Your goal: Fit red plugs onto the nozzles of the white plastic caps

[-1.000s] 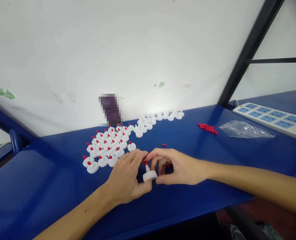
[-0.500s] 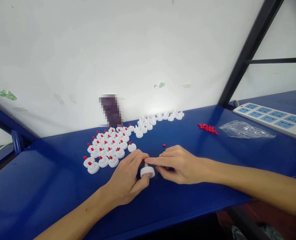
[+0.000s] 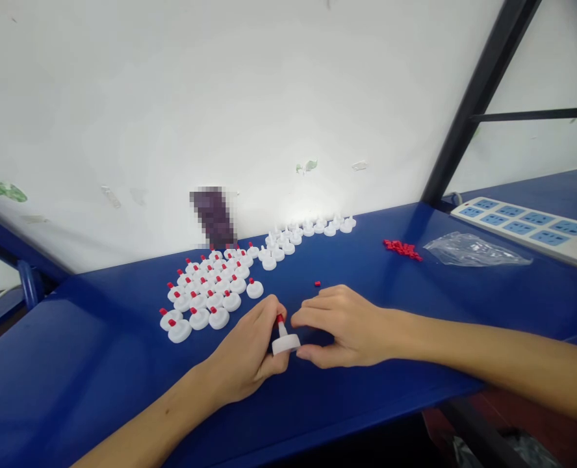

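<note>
My left hand point(image 3: 249, 341) is closed around a white nozzle cap point(image 3: 286, 344), which has a round base and a spout pointing up. A red tip point(image 3: 281, 319) now shows on that spout. To its right is my right hand point(image 3: 344, 328), with thumb and index finger apart and nothing visible between them. The right thumb is close to the rim of the cap's base; whether it touches, I cannot tell. A single small red tip point(image 3: 317, 283) lies on the blue table just beyond my right hand.
White caps with red tips point(image 3: 209, 292) stand grouped at left. Plain white caps point(image 3: 288, 247) line up near the wall. At right are a pile of red tips point(image 3: 403, 249), a clear plastic bag point(image 3: 474, 250) and a power strip point(image 3: 527, 224). A pixelated dark object point(image 3: 215, 218) leans at the wall.
My right index finger has drawn back from the top of the spout, and the red tip there has come into view. The cap remains in my left hand.
</note>
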{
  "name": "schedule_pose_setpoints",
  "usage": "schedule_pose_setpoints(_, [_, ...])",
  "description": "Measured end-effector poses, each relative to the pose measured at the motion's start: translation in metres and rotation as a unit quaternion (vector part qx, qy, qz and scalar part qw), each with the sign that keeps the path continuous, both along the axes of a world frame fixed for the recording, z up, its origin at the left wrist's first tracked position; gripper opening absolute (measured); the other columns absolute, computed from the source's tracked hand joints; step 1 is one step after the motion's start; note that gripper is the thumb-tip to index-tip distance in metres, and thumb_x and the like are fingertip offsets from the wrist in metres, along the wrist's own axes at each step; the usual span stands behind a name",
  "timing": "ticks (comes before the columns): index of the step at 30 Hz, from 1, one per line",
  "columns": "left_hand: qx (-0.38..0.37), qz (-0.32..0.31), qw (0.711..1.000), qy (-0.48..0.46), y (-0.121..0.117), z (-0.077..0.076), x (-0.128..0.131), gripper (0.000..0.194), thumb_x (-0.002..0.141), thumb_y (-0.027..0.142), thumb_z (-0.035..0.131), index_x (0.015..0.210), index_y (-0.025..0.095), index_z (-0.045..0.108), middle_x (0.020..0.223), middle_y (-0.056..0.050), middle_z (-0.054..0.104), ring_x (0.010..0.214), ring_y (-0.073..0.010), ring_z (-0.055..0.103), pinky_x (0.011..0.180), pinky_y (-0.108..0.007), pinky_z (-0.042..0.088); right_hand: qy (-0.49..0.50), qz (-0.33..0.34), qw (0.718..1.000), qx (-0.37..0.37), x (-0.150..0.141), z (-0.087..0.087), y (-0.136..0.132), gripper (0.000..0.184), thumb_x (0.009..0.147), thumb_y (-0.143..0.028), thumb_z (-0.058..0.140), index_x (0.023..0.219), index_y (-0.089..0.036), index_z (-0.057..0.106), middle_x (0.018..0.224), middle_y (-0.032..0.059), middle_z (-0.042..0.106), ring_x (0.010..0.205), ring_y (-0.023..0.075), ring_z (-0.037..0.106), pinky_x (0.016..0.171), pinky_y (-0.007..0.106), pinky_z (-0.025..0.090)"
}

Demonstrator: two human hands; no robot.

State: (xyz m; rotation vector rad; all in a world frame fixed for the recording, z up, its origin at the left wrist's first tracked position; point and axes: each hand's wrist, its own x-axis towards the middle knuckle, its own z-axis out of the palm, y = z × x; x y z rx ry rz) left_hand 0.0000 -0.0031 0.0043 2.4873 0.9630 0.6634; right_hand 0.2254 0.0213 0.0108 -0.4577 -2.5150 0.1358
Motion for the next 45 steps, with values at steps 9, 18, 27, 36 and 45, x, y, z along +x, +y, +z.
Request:
schedule_pose_setpoints(9, [0.041,-0.008,0.998,0.051,-0.001,0.001,0.004,0.015,0.087,0.031,0.043,0.078,0.023,0.033,0.072,0.002,0.043,0.061,-0.0169,0.04,0.056,-0.029,0.03,-0.019,0.048,0.998,0.032,-0.006,-0.005,-0.005,0.033,0.099,-0.035,0.045,0.076,-0.017,0.058,0.062,-0.0024,0.057,0.052,0.0111,0.04,0.056,0.028,0.032])
schedule_pose_setpoints(18, [0.051,-0.071,0.995,0.052,-0.004,0.001,0.005,0.008,0.088,0.023,0.036,0.081,0.023,0.032,0.075,0.002,0.043,0.062,-0.0167,0.038,0.058,-0.03,0.033,0.011,0.078,0.997,-0.01,-0.009,-0.004,-0.008,0.031,0.096,-0.033,0.045,0.069,-0.019,0.054,0.055,-0.0048,0.051,0.049,0.0105,0.034,0.055,0.027,0.033])
schedule_pose_setpoints(27, [0.037,-0.105,0.993,0.042,-0.004,0.004,0.005,0.008,0.084,0.02,0.038,0.081,0.023,0.031,0.074,0.003,0.041,0.061,-0.0158,0.037,0.056,-0.029,0.032,0.018,0.085,0.996,0.025,-0.013,-0.009,-0.011,0.028,0.092,-0.029,0.044,0.068,-0.02,0.055,0.053,-0.0047,0.052,0.049,0.0113,0.037,0.055,0.029,0.033])
schedule_pose_setpoints(36, [0.077,-0.065,0.995,-0.012,0.0,0.005,-0.002,0.043,0.085,0.016,0.048,0.128,0.02,0.039,0.099,-0.005,0.056,0.084,-0.0195,0.053,0.075,-0.033,0.047,0.02,0.054,0.998,0.024,-0.006,-0.01,0.001,0.029,0.098,-0.035,0.05,0.077,-0.017,0.059,0.064,-0.0037,0.056,0.051,0.0093,0.04,0.054,0.026,0.032])
schedule_pose_setpoints(45, [0.111,-0.029,0.992,-0.045,0.013,-0.004,-0.009,0.039,0.1,0.034,0.053,0.137,0.025,0.044,0.093,-0.003,0.054,0.081,-0.0181,0.052,0.071,-0.03,0.046,0.011,0.059,0.998,-0.024,-0.001,-0.005,0.007,0.031,0.1,-0.034,0.047,0.08,-0.015,0.062,0.07,0.0004,0.056,0.063,0.0125,0.048,0.06,0.026,0.039])
